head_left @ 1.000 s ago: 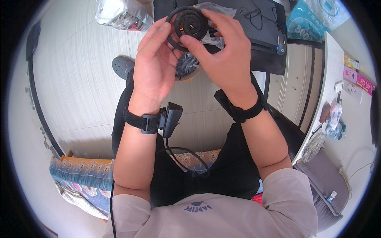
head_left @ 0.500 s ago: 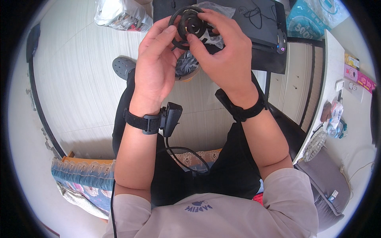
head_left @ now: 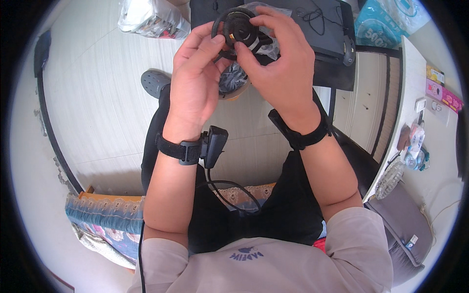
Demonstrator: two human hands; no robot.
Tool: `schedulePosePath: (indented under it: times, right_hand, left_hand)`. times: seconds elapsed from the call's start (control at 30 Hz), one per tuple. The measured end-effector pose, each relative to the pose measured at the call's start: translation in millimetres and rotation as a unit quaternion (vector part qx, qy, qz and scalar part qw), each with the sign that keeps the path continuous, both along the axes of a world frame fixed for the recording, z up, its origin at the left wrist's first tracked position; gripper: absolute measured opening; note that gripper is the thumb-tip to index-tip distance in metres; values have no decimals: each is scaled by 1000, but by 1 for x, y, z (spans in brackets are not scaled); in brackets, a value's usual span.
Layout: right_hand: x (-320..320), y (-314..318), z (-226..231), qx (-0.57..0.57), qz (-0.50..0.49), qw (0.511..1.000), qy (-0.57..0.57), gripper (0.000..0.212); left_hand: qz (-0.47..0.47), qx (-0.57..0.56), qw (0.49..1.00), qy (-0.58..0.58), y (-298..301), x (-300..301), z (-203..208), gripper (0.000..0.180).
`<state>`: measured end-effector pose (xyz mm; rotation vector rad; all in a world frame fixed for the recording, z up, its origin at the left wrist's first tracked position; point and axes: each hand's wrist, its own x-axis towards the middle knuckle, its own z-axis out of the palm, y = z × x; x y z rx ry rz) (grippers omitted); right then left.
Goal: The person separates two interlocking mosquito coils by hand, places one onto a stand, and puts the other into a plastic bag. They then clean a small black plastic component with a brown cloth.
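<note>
Both hands are closed around a black round thing (head_left: pixel 243 28), with an outer ring and a coiled or stepped middle; its exact kind I cannot make out. My left hand (head_left: pixel 196 80) pinches the ring's left side between thumb and fingers. From the other side, my right hand (head_left: pixel 288 61) has its thumb on the lower part of the middle and its fingertips at the upper right edge. A crumpled clear plastic bag (head_left: pixel 271 48) lies behind the thing, partly covered by my right hand. A black strap with a small device (head_left: pixel 215 146) sits on my left wrist.
Beyond my hands stands a dark table (head_left: pixel 320 77) with a dark flat device, a thin black cable (head_left: pixel 312 22) and a mouse (head_left: pixel 349 51). Below is a bin with a black liner (head_left: pixel 231 80). A white bag (head_left: pixel 155 20), blue bag (head_left: pixel 376 27) and white counter (head_left: pixel 391 115) stand around.
The black round thing has tilted slightly, and a light grey band on its lower right now shows more. My right forefinger has shifted on its upper edge. Both hands still hold it.
</note>
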<state>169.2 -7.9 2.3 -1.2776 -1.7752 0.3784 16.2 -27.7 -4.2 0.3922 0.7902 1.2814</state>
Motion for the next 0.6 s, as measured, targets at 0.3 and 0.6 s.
schedulePosePath:
  times: [0.3, 0.6]
  right_hand:
    - [1, 3, 3, 98, 20, 994, -44, 19]
    - [5, 3, 6, 72, 71, 994, -26, 16]
  left_hand:
    - [9, 14, 1000, -3, 1, 0, -2, 22]
    - [17, -31, 999, 7, 2, 1, 0, 22]
